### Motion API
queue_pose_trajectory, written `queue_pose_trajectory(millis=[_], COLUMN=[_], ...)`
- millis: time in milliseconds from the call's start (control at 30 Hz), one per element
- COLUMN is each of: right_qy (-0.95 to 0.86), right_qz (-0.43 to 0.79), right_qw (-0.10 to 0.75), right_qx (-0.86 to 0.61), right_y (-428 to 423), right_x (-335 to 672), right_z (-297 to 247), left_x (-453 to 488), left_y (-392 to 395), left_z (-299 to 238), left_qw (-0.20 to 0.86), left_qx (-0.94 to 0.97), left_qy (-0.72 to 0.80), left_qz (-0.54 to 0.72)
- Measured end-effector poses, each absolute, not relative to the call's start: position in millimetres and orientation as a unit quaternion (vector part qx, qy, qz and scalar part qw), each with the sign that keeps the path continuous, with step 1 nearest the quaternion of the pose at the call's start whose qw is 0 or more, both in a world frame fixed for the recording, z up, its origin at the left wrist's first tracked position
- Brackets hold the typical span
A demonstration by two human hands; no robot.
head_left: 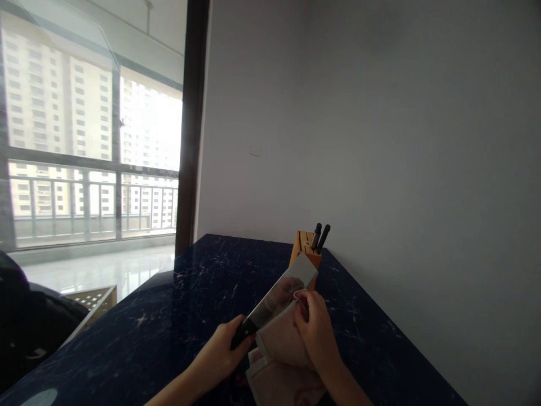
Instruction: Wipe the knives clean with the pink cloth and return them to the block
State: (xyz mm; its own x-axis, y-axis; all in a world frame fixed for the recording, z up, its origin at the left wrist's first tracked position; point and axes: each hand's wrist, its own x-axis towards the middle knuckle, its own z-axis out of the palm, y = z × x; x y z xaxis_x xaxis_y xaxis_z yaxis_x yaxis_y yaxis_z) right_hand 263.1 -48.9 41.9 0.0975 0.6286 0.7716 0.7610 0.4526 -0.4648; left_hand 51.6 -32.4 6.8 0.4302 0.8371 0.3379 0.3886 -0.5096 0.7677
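Observation:
My left hand (223, 354) is closed round the black handle of a cleaver (284, 293). Its wide shiny blade points up and away toward the knife block. My right hand (315, 330) pinches a pale pink cloth (282, 361) and presses it against the blade's near side. The rest of the cloth hangs down and bunches on the dark marble counter (177, 321) below my hands.
A wooden knife block (305, 248) with two black-handled knives stands by the grey wall behind the cleaver. A dark seat back and a perforated box (95, 299) sit left of the counter. A large window and railing fill the left side.

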Motion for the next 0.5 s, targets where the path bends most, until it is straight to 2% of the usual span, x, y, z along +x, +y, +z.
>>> queue_pose_trajectory(millis=[233, 500], right_qy=[-0.707, -0.770], right_qz=[-0.040, -0.055], right_qw=[0.510, 0.425], right_qx=[-0.488, -0.473], right_y=[-54.3, -69.4], right_x=[248.1, 220.0], right_z=[36.1, 29.8], left_x=[52.7, 55.3], left_y=[-34.0, -38.4], left_z=[7.3, 9.2], left_qw=[0.286, 0.262], left_qx=[0.795, 0.802], left_qy=[0.410, 0.423], left_qz=[0.344, 0.330])
